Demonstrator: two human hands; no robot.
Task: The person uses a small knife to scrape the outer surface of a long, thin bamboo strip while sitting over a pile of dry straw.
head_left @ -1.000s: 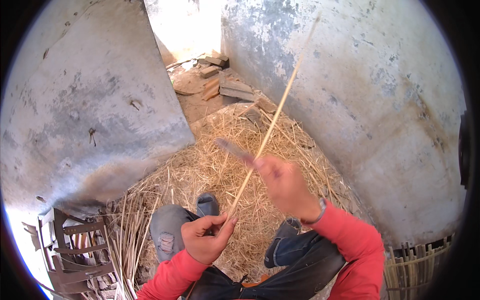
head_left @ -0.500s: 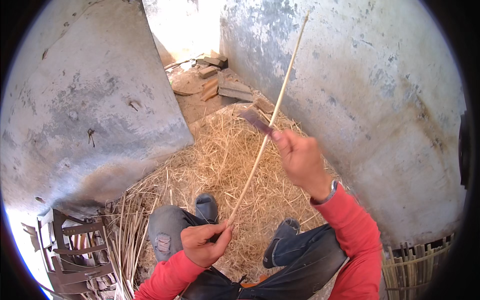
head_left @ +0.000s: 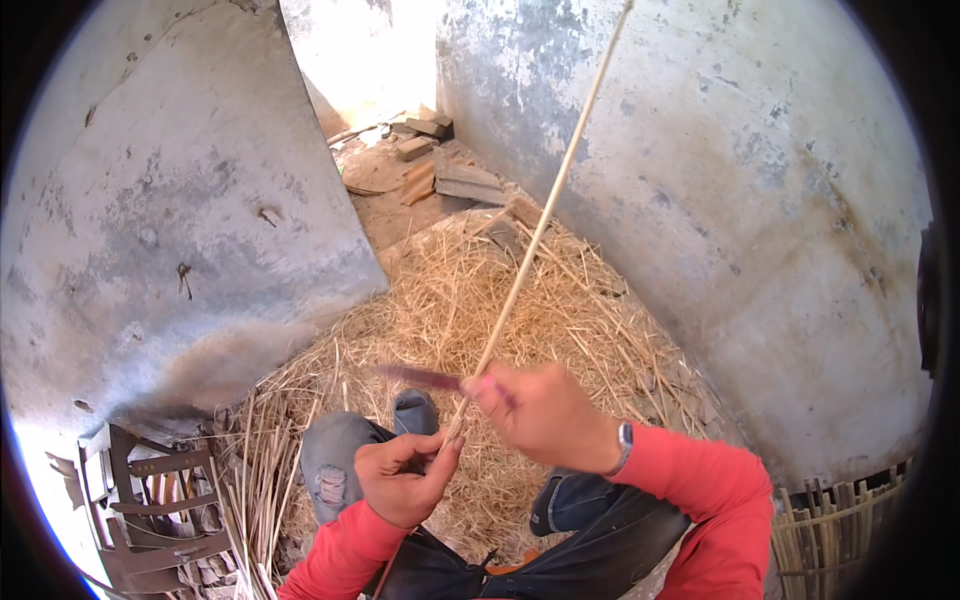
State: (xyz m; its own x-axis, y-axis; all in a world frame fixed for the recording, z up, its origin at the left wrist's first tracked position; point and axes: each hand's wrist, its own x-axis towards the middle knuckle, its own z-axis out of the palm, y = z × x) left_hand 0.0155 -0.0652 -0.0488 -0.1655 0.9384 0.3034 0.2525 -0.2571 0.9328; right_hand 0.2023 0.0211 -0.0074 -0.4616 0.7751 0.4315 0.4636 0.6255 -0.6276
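Note:
A long, thin, pale bamboo strip [head_left: 541, 220] slants from my lap up to the upper right, across the wall. My left hand [head_left: 408, 478] pinches its lower end between thumb and fingers, above my left knee. Just above that, my right hand [head_left: 548, 412] is closed round a dark knife [head_left: 425, 377]. The knife's flat blade points left and lies across the strip, its edge against or very near it. Motion blurs the blade a little. My right fingers hide the handle's middle.
Straw-like shavings [head_left: 440, 290] cover the floor before my feet. Loose strips [head_left: 250, 490] lie in a bundle at left, beside a dark frame [head_left: 165, 500]. A slatted basket [head_left: 835, 525] stands at lower right. Worn walls [head_left: 740, 230] rise either side; bricks [head_left: 470, 183] lie at the back.
My right hand and the knife have come down along the strip, close to my left hand. The strip's far tip has shifted slightly upward. My left hand has barely moved.

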